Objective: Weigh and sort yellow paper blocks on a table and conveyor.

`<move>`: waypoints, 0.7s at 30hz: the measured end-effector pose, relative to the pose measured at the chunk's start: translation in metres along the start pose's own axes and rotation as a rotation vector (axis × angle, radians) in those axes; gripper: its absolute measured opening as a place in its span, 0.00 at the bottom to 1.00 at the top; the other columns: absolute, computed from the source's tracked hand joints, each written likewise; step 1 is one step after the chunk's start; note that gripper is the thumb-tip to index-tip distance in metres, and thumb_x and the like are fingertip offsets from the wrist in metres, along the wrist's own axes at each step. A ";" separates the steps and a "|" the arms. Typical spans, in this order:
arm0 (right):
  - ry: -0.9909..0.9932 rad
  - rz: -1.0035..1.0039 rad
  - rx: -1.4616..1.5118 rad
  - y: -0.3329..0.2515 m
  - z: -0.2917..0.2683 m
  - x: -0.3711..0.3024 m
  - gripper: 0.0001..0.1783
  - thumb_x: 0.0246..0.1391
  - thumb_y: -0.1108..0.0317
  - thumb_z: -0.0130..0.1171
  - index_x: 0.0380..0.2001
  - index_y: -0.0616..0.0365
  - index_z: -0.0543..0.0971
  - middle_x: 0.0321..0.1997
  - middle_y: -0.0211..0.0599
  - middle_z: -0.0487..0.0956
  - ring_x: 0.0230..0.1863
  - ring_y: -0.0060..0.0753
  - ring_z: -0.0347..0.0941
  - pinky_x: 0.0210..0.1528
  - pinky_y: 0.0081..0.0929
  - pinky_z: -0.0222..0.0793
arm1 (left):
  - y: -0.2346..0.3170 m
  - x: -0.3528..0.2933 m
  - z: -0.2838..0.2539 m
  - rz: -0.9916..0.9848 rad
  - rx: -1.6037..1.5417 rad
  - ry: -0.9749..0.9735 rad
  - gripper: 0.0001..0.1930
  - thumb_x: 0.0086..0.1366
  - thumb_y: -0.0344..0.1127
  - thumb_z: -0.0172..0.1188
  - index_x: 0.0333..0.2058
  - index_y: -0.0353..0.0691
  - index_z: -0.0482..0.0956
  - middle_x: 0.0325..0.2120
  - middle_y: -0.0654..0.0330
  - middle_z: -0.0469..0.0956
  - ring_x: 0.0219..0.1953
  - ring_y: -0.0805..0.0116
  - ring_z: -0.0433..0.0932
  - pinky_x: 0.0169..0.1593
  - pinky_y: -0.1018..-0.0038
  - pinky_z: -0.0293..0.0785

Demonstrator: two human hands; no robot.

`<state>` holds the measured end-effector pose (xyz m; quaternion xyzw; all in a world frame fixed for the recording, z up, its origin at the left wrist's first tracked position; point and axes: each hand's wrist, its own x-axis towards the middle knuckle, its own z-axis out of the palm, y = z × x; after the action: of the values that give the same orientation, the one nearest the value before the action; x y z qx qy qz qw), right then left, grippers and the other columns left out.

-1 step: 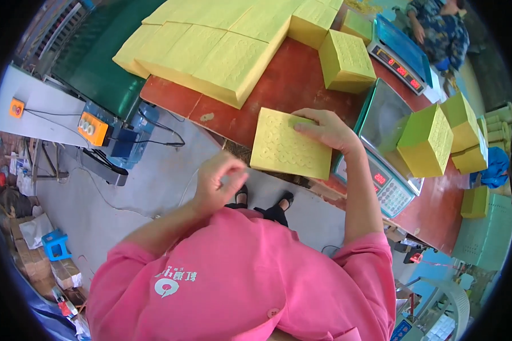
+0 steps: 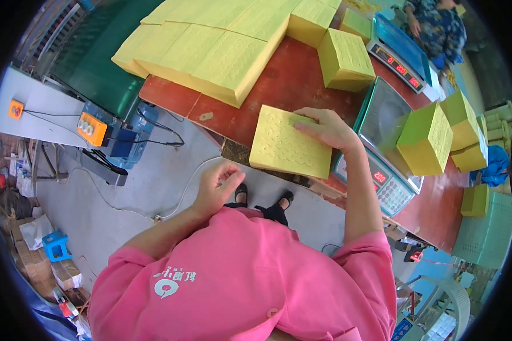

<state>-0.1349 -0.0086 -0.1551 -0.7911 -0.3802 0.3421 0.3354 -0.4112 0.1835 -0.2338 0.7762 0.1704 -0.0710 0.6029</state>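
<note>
My right hand (image 2: 327,132) grips the far right part of a yellow paper stack (image 2: 284,145), its thumb on the embossed top. The stack lies at the near edge of the red table, left of a digital scale (image 2: 381,142). My left hand (image 2: 217,184) is in the air in front of the table edge, apart from the stack. Its fingers are curled in with the thumb close by, and nothing shows in them. On the scale's plate stands a tall yellow paper block (image 2: 426,141).
Yellow stacks (image 2: 210,51) form a long row on the red table (image 2: 273,71). A single block (image 2: 347,59) stands by a second scale (image 2: 401,51). Another person (image 2: 435,28) is at the far right. A green belt (image 2: 105,68) and an orange control box (image 2: 92,128) are at left.
My left hand has drawn back slightly toward me, away from the table edge. My right hand and the paper stack stay nearly in place.
</note>
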 end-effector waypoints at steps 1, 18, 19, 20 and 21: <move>-0.005 0.001 -0.004 0.000 0.002 0.001 0.23 0.58 0.58 0.59 0.53 0.61 0.78 0.49 0.40 0.82 0.48 0.30 0.77 0.53 0.30 0.70 | -0.027 0.008 0.013 -0.001 -0.005 0.003 0.24 0.69 0.45 0.56 0.57 0.37 0.72 0.56 0.51 0.72 0.59 0.58 0.72 0.57 0.67 0.72; 0.636 0.288 0.062 -0.004 0.118 -0.093 0.29 0.63 0.47 0.50 0.48 0.68 0.72 0.35 0.66 0.80 0.42 0.66 0.77 0.46 0.53 0.71 | 0.037 0.035 0.048 0.073 -0.829 -0.119 0.42 0.65 0.45 0.59 0.71 0.45 0.45 0.66 0.56 0.58 0.67 0.60 0.59 0.67 0.61 0.59; 0.608 0.293 0.120 -0.003 0.115 -0.100 0.30 0.63 0.48 0.50 0.50 0.68 0.72 0.38 0.65 0.80 0.44 0.63 0.78 0.48 0.51 0.71 | 0.044 0.036 0.049 0.090 -0.804 -0.149 0.42 0.65 0.45 0.59 0.71 0.45 0.45 0.66 0.56 0.58 0.67 0.60 0.59 0.67 0.61 0.59; 0.576 0.295 0.179 -0.002 0.110 -0.107 0.30 0.63 0.48 0.50 0.51 0.68 0.73 0.41 0.64 0.80 0.46 0.61 0.78 0.50 0.48 0.72 | 0.051 0.039 0.050 0.063 -0.811 -0.142 0.41 0.63 0.41 0.57 0.70 0.44 0.46 0.65 0.56 0.59 0.67 0.60 0.60 0.67 0.62 0.60; 0.603 0.291 0.184 0.004 0.107 -0.115 0.30 0.63 0.48 0.50 0.51 0.68 0.73 0.41 0.64 0.80 0.46 0.61 0.78 0.50 0.48 0.72 | 0.058 0.039 0.053 0.033 -0.823 -0.126 0.40 0.62 0.37 0.56 0.70 0.43 0.47 0.64 0.56 0.60 0.66 0.60 0.61 0.66 0.62 0.61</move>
<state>-0.2736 -0.0773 -0.1827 -0.8689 -0.1147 0.1699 0.4505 -0.3496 0.1272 -0.2074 0.4671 0.1346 -0.0347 0.8732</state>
